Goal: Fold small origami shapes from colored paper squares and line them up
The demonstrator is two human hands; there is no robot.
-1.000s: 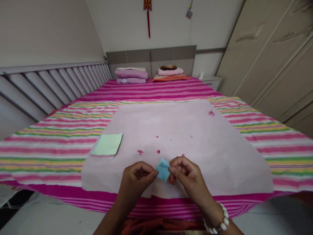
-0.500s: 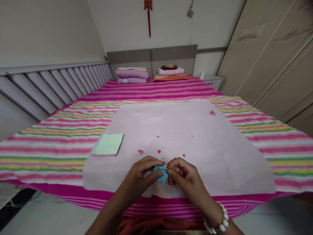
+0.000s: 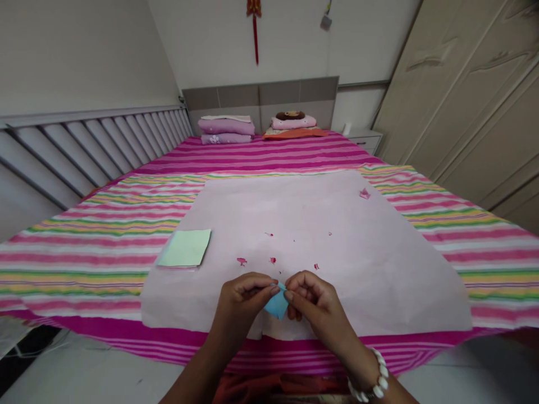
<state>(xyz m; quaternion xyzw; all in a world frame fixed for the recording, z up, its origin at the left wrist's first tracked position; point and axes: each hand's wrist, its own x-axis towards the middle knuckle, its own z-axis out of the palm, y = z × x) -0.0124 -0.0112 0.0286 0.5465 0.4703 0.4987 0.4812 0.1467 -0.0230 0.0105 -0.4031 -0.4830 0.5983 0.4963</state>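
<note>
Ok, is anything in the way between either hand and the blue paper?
Nothing visible is: the left hand and right hand both pinch the blue paper directly, near its far end. The red scraps lie on the pale sheet beyond the hands, not between them and the paper.
</note>
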